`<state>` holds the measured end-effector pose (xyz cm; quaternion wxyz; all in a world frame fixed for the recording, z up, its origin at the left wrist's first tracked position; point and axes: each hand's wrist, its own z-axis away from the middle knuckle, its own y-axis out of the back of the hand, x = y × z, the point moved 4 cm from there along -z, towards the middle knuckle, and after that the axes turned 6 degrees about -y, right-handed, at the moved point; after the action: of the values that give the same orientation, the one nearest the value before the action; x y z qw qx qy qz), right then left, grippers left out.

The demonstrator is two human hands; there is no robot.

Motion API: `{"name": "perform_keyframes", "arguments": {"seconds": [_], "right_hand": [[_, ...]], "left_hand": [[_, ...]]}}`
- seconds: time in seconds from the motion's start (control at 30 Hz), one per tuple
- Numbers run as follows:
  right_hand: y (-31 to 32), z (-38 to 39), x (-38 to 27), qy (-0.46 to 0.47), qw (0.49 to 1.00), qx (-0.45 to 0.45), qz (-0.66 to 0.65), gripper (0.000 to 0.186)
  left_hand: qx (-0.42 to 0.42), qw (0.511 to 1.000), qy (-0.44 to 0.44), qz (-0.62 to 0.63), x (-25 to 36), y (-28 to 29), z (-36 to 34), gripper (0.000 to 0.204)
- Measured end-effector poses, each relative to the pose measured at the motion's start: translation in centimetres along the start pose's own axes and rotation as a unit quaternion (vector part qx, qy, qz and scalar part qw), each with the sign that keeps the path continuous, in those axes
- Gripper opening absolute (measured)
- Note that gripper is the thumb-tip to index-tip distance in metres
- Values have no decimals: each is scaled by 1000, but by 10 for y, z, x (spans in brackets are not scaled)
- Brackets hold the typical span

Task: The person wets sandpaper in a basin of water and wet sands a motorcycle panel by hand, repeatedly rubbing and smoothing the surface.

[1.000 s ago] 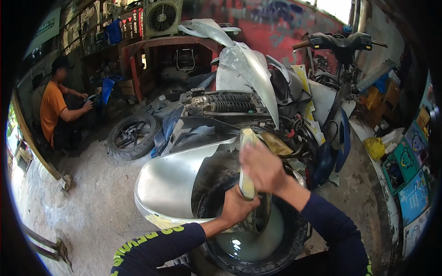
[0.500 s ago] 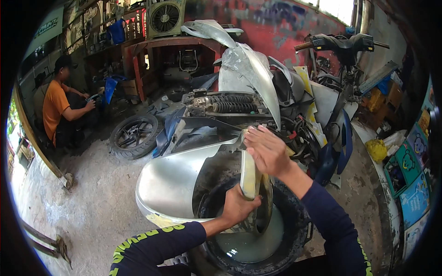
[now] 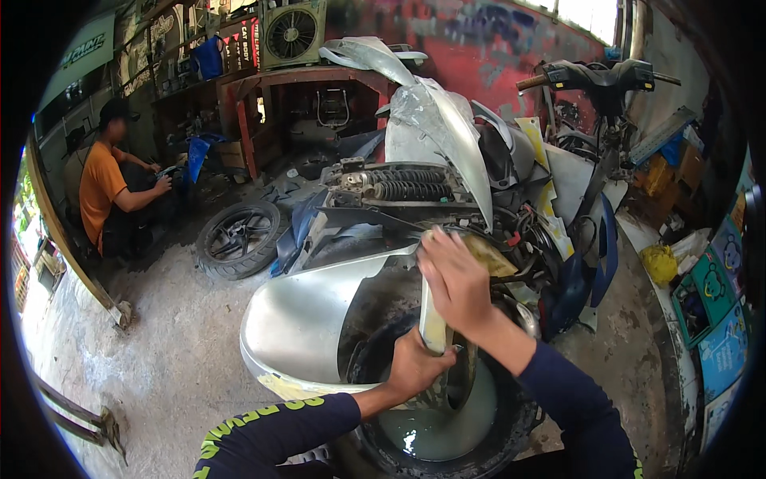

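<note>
My left hand [image 3: 415, 366] is closed around a pale, yellow-patched edge [image 3: 432, 323] of a vehicle body panel. A large, curved silver part [image 3: 299, 323] extends to the left and seems to belong to the same panel. My right hand [image 3: 456, 279] presses on the edge's far end, fingers together and bent over it; whatever lies under the fingers is hidden. Below both hands sits a round black basin [image 3: 511, 435] of cloudy greyish water [image 3: 435, 435], with the panel's lower part reaching over it.
Beyond my hands lies a partly stripped motorcycle with a shock absorber [image 3: 407, 190], loose panels [image 3: 455, 120] and handlebars [image 3: 602, 76]. A wheel [image 3: 239, 239] lies on the concrete floor. At the far left, a person in an orange shirt [image 3: 102, 184] crouches. Boxes [image 3: 706, 287] line the right side.
My right hand has slid a little nearer along the panel edge, and its fingers are more bent. My left hand keeps its grip. The whole view has shifted slightly.
</note>
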<state>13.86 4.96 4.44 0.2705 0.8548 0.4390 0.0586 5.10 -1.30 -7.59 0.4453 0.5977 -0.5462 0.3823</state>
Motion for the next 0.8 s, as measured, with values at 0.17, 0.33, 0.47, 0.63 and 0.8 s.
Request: {"name": "perform_keyframes", "arguments": {"seconds": [0.17, 0.33, 0.47, 0.63, 0.8], "right_hand": [[0, 18, -46, 57, 991, -75, 93, 26], [-17, -15, -5, -25, 985, -88, 147, 34], [-13, 4, -26, 20, 983, -55, 174, 34], [-17, -3, -20, -10, 980, -63, 190, 33], [-6, -9, -17, -8, 978, -62, 198, 34]], "left_hand": [[-9, 1000, -21, 3, -1, 5, 0, 46], [-24, 999, 34, 18, 2, 0, 1, 51], [-3, 1000, -18, -9, 3, 4, -2, 52], [23, 999, -20, 15, 4, 2, -3, 49], [29, 999, -27, 11, -6, 0, -4, 53]]}}
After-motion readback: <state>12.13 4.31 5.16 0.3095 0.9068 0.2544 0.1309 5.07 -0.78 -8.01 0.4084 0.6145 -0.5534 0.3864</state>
